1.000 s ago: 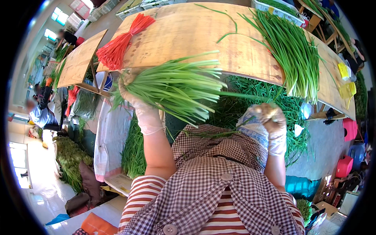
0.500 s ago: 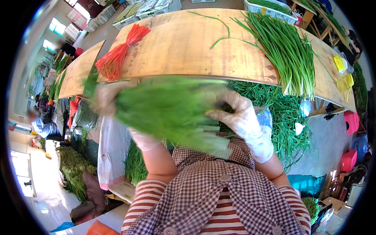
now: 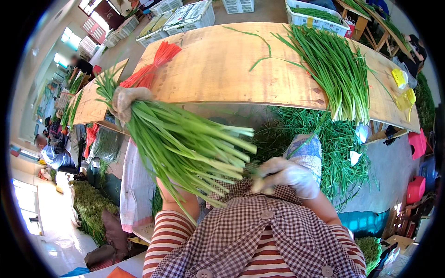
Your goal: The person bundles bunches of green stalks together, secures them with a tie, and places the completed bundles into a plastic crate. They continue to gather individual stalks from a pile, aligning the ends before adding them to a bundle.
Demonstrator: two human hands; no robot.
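Fingers of the left hand (image 3: 130, 103), one of two gloved hands, are wrapped tightly around one bunch of long green stalks (image 3: 190, 148), held in the air off the near left part of the table (image 3: 218, 69). Its leafy tips poke up past the fist toward the table's left end, while its paler cut ends fan out rightward, short of the near edge. The right hand (image 3: 285, 177) is on the near side of the table, just beside those ends, its fingers half curled and slightly blurred; I cannot tell whether they have hold of anything. On the table there is one bundle of red strips (image 3: 160, 60) at the left, one large pile of green stalks (image 3: 331, 69) toward the right, what look like two loose stalks (image 3: 266, 57) between them, and two yellow items (image 3: 398, 78) at the right end. One white crate (image 3: 320, 19) with greens stands beyond the far edge. Below the near edge are one heap of greens (image 3: 343, 167) and one blue-and-white sack (image 3: 308, 155); two pink plastic things (image 3: 417, 144) are off the table's right end.
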